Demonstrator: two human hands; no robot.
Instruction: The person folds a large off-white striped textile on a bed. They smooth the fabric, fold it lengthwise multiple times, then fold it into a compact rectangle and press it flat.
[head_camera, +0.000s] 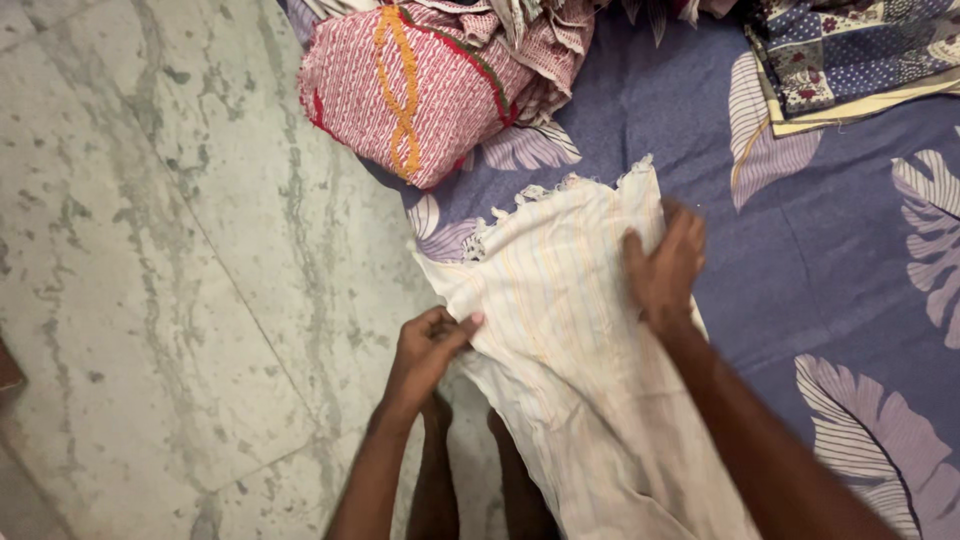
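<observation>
- Cream cloth (560, 320): thin woven fabric with faint yellow and pale stripes and a short tasselled fringe along its far edge. It lies partly on the bedsheet, and its near end hangs off the bed's left edge towards the floor.
- Left hand (428, 350): at the left border of the cream cloth, fingers curled and thumb closed against them, pinching the cloth's edge.
- Right hand (665, 268): laid on top of the cream cloth near its far right corner, fingers bent and gripping a fold; how much fabric is gathered under the palm cannot be made out.
- Bedsheet (800, 230): blue-violet cotton printed with large pale feather-shaped leaves, lying flat.
- Red patterned bundle (410, 85): rounded, folded fabric with white markings and an orange band, far of the cream cloth and overhanging the bed edge.
- Patchwork cloth (850, 50): far right, floral squares with a cream border, cut off by the frame.
- Floor (150, 280): grey-green veined stone slabs, smooth, on the left.
- Near bottom: the person's legs show only partly beneath the hanging cloth.
</observation>
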